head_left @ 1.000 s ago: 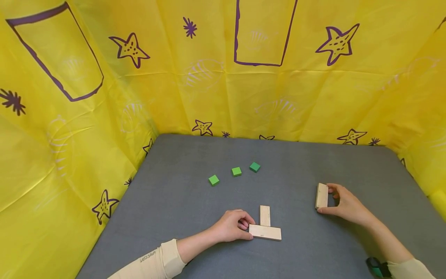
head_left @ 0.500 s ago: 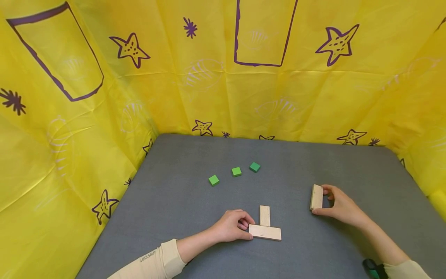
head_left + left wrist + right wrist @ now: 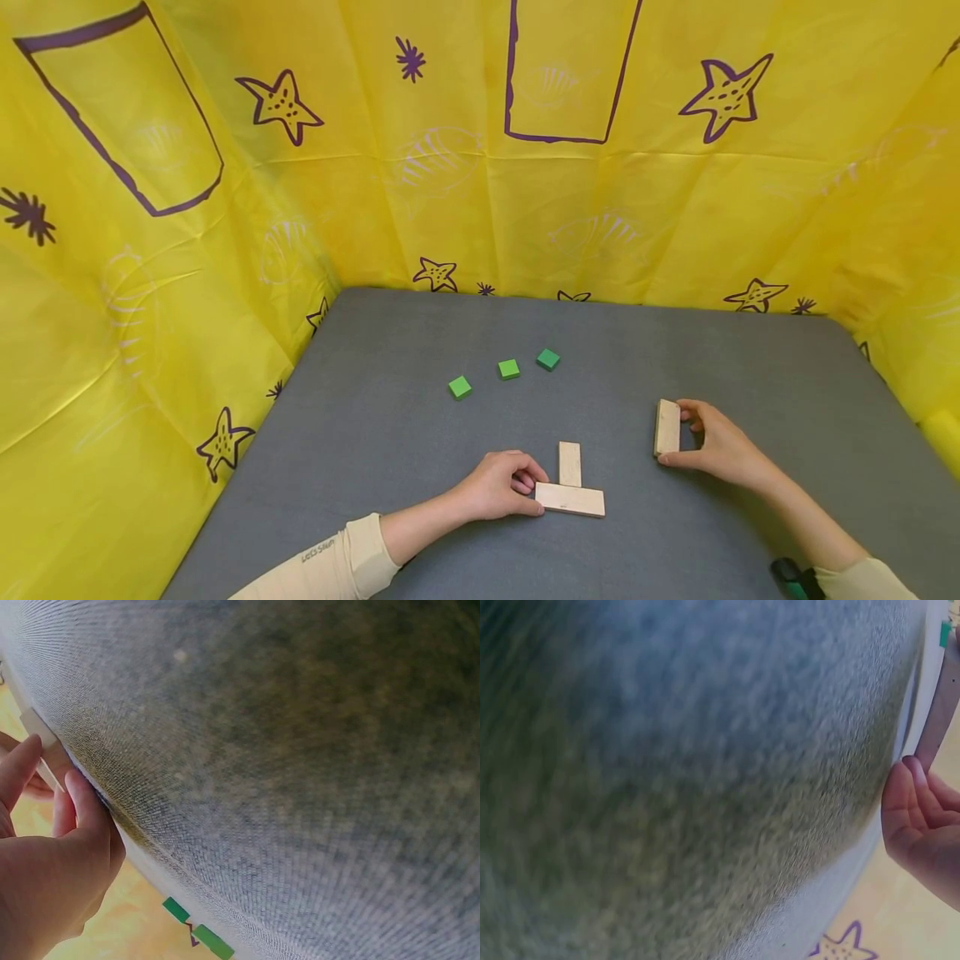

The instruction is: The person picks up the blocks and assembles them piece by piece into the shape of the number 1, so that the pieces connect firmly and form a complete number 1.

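Two flat wooden blocks form a T on the grey table. One wooden block (image 3: 573, 501) lies crosswise at the front, and the upright-pointing wooden block (image 3: 570, 464) meets its far long side. My left hand (image 3: 495, 487) pinches the left end of the crosswise block between thumb and fingers; the left wrist view shows this hand (image 3: 56, 870) at the block too. To the right, my right hand (image 3: 712, 443) holds another wooden block (image 3: 667, 428) by its ends, its long side pointing away from me. Whether that block touches the table I cannot tell. The right wrist view shows its flat side (image 3: 939, 712).
Farther back on the table (image 3: 390, 350) lie a light green block (image 3: 460, 387), another light green block (image 3: 508, 369) and a darker green block (image 3: 548, 359), apart from one another. Yellow cloth (image 3: 450, 208) with purple drawings hangs around the back and sides.
My right hand has moved left with its wooden block, towards the T. The left hand and the blocks at the T have stayed in place.
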The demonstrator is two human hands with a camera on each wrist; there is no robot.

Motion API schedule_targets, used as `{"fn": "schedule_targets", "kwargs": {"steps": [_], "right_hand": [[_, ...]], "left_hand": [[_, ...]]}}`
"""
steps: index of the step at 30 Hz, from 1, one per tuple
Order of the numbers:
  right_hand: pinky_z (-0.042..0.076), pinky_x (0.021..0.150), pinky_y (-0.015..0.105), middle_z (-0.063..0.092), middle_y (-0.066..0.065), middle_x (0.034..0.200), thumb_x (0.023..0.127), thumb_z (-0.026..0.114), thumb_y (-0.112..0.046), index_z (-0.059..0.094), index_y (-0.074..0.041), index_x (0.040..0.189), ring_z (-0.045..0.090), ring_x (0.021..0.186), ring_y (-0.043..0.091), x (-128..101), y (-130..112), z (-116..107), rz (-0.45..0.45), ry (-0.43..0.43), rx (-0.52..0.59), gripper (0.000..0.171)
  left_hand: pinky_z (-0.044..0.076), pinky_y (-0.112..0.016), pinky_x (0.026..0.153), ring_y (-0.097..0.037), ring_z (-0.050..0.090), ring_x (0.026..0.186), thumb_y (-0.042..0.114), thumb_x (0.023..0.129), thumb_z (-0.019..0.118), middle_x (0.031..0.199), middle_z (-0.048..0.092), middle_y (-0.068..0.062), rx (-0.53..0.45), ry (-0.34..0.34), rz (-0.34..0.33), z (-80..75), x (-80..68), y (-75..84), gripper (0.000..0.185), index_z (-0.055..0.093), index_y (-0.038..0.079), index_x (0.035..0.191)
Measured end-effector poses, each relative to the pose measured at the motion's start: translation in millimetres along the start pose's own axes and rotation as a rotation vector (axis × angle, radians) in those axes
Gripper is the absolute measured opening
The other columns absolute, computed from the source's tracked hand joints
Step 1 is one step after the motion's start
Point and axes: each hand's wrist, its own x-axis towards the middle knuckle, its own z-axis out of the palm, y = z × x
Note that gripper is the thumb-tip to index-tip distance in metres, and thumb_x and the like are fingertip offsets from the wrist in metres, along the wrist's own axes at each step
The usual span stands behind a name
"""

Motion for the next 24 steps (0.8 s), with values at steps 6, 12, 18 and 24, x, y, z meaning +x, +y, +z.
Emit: {"fn": "schedule_targets", "kwargs": {"steps": [6,12,18,24], "right_hand": [[0.046,0.078,0.046,0.056,0.021,0.114,0.066,0.09,-0.036,0.043,0.012,0.129,0.054,0.097,0.034,1.4,-6.3,5.1,-0.008,0.001,0.013,0.092],[0.047,0.079,0.047,0.056,0.019,0.114,0.065,0.09,-0.038,0.044,0.011,0.129,0.054,0.097,0.034,2.8,-12.8,11.1,-0.024,0.001,0.022,0.092],[0.047,0.08,0.047,0.055,0.018,0.113,0.064,0.09,-0.038,0.045,0.01,0.129,0.054,0.097,0.033,5.9,-17.0,16.8,-0.04,0.002,0.032,0.092],[0.047,0.08,0.046,0.056,0.016,0.112,0.064,0.09,-0.04,0.045,0.01,0.129,0.054,0.097,0.031,8.8,-22.2,21.7,-0.051,-0.003,0.023,0.094]], "left_hand": [[0.051,-0.015,0.072,-0.002,0.058,0.076,0.002,0.072,0.084,0.084,0.06,0.005,-0.005,0.0,-0.006,-0.3,-0.1,0.5,0.027,0.071,0.005,0.096],[0.051,-0.015,0.072,-0.002,0.059,0.076,0.001,0.072,0.084,0.084,0.06,0.005,-0.006,0.005,-0.002,0.2,-0.7,0.3,0.028,0.071,0.005,0.095],[0.051,-0.015,0.072,-0.001,0.058,0.076,0.001,0.072,0.084,0.084,0.06,0.006,-0.007,0.006,0.002,0.8,-0.5,-0.9,0.027,0.07,0.005,0.095],[0.051,-0.014,0.072,0.0,0.058,0.075,0.001,0.072,0.084,0.084,0.059,0.006,-0.009,0.007,0.0,0.9,-0.1,-1.0,0.027,0.07,0.006,0.095]]}}
